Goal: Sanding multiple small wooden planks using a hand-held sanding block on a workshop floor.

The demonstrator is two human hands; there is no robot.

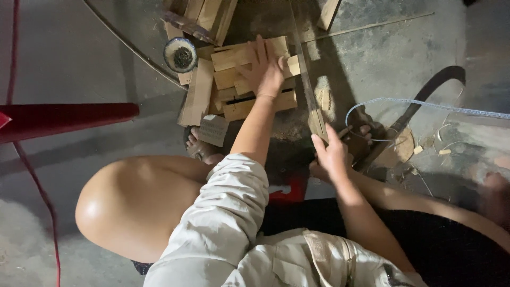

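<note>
My left hand reaches forward and rests with spread fingers on a pile of short wooden blocks on the concrete floor. My right hand grips the near end of a long thin wooden strip that runs away from me past the right side of the pile. I am squatting; my bare knee is at the lower left and my foot sits just below the pile.
A small round bowl of dark nails stands left of the pile. A red bar lies at the left, and a red cord crosses the floor. A dark curved blade, a pale strap and wood chips lie right.
</note>
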